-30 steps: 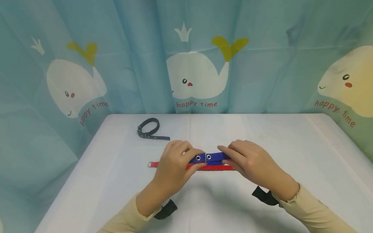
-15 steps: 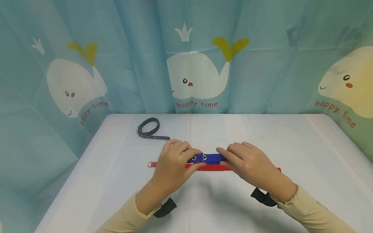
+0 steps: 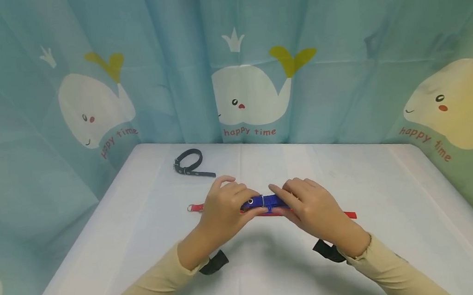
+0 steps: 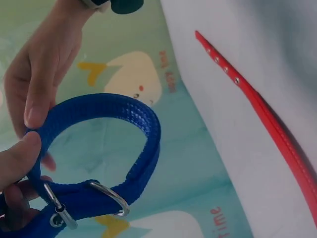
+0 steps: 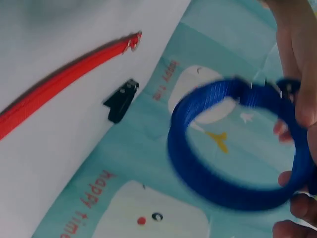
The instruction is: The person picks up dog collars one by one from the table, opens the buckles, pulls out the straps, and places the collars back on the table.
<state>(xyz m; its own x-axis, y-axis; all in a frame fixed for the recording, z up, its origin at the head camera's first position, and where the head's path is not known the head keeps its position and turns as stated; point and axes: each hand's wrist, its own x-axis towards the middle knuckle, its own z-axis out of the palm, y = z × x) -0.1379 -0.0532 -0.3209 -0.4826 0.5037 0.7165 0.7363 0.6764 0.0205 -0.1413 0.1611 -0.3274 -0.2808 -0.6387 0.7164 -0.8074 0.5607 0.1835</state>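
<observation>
Left hand (image 3: 221,211) and right hand (image 3: 319,203) pinch the looped blue webbing collar (image 4: 104,105), each grip, I'd say, best set close to the metal buckle (image 4: 53,196), above the red strap (image 4: 278,136) on the white counter (image 3: 255,275), a looped black collar (image 3: 198,174) beyond.

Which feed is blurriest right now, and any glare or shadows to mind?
Right wrist: softest, the blue collar smeared. Left wrist: its weave reads crisper, with small glints on the buckle. Head: soft shadows spread over the near part of the white table.
</observation>
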